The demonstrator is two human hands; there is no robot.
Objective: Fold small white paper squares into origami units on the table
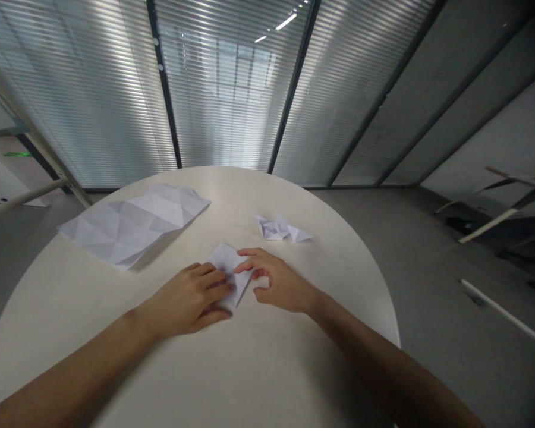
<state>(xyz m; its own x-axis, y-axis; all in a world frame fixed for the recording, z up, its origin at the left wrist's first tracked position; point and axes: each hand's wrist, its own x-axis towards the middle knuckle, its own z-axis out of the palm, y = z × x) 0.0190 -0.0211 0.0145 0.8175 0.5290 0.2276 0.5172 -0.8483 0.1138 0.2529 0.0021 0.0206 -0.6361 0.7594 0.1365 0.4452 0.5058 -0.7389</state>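
A small white folded paper (238, 291) lies flat on the round table in front of me, with crease lines in it. My left hand (195, 297) is on its left part, fingers curled over the paper and holding it down, the thumb near the lower edge. From the right, my right hand (279, 279) reaches over the paper's upper right side. Its fingers are apart and bent, the index fingertip at the paper's surface and the thumb off to the side. Part of the paper is hidden under my left fingers.
Beyond my right hand stands a small white folded paper boat (276, 229). A large creased white sheet (134, 226) lies at the left of the white round table (267, 380). Behind are glass panels with blinds (232, 107); pale furniture legs (508, 315) show at right.
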